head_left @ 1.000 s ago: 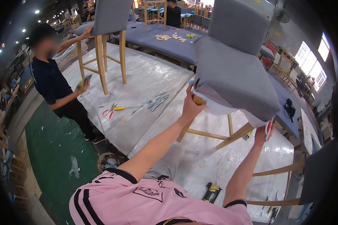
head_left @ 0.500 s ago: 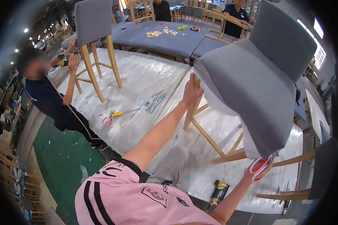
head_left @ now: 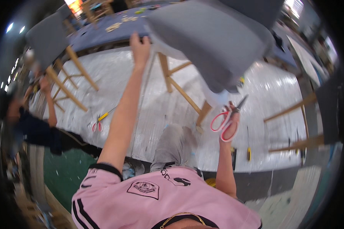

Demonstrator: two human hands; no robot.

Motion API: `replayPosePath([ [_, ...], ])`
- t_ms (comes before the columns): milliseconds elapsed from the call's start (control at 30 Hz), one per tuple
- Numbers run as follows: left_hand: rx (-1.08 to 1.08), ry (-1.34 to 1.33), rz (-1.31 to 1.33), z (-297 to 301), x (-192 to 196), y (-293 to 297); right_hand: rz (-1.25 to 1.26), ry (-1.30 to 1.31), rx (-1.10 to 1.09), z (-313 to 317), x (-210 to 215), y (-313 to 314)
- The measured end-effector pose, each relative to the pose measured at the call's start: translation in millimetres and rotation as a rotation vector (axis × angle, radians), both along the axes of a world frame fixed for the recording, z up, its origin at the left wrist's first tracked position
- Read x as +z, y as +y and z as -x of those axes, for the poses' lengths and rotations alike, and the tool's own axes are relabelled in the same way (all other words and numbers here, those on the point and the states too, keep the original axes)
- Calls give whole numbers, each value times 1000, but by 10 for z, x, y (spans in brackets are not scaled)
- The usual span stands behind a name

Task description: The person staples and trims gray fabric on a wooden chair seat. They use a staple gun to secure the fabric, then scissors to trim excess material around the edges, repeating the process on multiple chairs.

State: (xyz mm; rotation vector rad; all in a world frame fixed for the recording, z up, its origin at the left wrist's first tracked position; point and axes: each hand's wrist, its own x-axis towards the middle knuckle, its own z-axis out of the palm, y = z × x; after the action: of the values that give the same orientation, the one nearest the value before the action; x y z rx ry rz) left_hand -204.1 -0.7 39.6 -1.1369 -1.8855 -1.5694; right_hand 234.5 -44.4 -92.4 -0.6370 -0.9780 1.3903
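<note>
A tall chair with a grey upholstered seat (head_left: 214, 34) and wooden legs (head_left: 184, 94) stands before me. Pale loose lining hangs under its seat edge. My left hand (head_left: 140, 51) is raised beside the seat's left corner, fingers apart and holding nothing visible; whether it touches the fabric is unclear. Below the seat's front corner, my right hand (head_left: 230, 128) grips scissors (head_left: 226, 121) with red-and-white handles, their dark blades pointing up and right. The picture is somewhat blurred.
A co-worker (head_left: 36, 128) stands at left beside another grey chair (head_left: 49, 40). On the plastic-covered table (head_left: 114, 82) lie red-handled scissors (head_left: 97, 126) and a yellow-handled screwdriver (head_left: 104, 115). Another yellow-handled tool (head_left: 249, 154) lies right of my hand. Chair legs (head_left: 294, 107) jut in at right.
My left hand has come off the chair's seat edge and opened. My right hand, still with the scissors, has drawn away from the seat corner. The whole view has shifted.
</note>
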Motion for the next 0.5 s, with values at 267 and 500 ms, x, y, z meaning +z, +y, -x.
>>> replayPosePath([
  [267, -459, 561, 55, -2086, 831, -105, 525, -984, 354, -646, -2454, -638],
  [500, -573, 620, -146, -2419, 530, -28, 429, -1144, 122, -398, -2962, -961],
])
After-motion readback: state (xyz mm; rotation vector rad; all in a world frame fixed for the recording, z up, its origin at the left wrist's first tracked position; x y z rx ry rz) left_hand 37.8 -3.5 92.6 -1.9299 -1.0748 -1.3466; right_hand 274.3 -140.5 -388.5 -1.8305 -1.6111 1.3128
